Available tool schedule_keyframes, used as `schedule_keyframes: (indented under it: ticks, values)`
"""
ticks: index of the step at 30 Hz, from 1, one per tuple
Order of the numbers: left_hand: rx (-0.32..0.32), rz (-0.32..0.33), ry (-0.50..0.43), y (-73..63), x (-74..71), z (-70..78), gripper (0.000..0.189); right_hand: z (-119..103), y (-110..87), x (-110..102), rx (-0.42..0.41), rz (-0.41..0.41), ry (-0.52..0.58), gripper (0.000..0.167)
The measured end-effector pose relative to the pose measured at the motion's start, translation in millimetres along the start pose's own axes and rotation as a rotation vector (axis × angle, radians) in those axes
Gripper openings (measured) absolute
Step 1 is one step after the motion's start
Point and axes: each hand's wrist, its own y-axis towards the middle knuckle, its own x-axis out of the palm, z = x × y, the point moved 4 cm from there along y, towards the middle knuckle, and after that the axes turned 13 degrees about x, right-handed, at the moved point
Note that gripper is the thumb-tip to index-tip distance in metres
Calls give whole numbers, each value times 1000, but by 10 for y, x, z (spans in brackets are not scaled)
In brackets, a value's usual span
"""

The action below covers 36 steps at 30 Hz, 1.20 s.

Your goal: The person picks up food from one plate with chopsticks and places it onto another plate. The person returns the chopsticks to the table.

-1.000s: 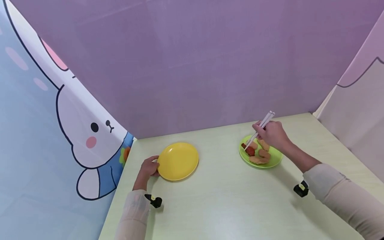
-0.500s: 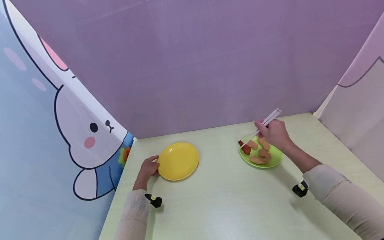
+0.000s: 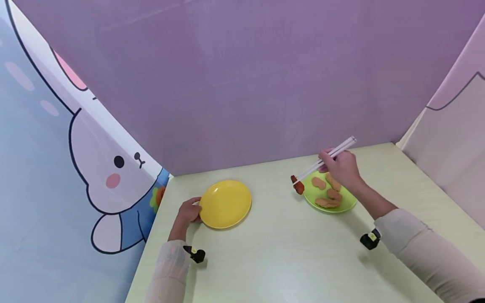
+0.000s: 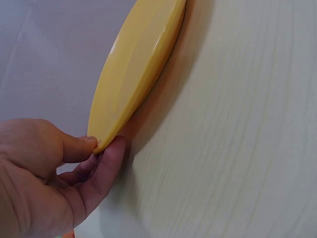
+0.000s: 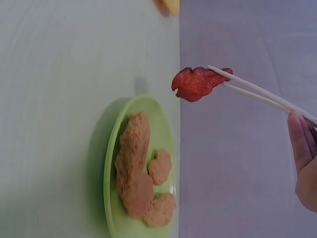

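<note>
My left hand [image 3: 189, 210] pinches the rim of a yellow plate [image 3: 225, 204] between thumb and fingers; the left wrist view shows the thumb on top and fingers beneath the edge. My right hand [image 3: 342, 168] holds a pair of white chopsticks [image 3: 325, 160]. Their tips grip a red-brown chicken drumstick [image 5: 195, 84], raised above the table just left of a green plate [image 3: 348, 205]. On that plate lie several pieces of breaded fried food [image 3: 329, 202], golden brown and lumpy. In the right wrist view the drumstick hangs from its thin end, clear of the plate.
A pale wood-grain table [image 3: 265, 256] carries both plates, with a stretch of tabletop between them. A purple wall [image 3: 246, 84] rises behind the table's far edge. Printed panels flank it, the left one with a cartoon rabbit [image 3: 110, 164].
The right hand's chopsticks have lifted the drumstick off the green plate and carried it left past the rim. The left hand and yellow plate have stayed in place.
</note>
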Motion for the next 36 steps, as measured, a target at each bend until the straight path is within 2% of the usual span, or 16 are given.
schedule_keyframes:
  ticks: [6, 12, 36]
  values:
    - [-4, 0, 6, 4, -9, -12, 55, 3, -3, 127, 63, -34, 96, 40]
    - [-1, 0, 11, 5, -16, -15, 55, -20, 21, 283, 70, -50, 178, 38]
    - [-9, 19, -8, -38, -38, -42, 54, -204, -20, 1037, 115, -141, 315, 32]
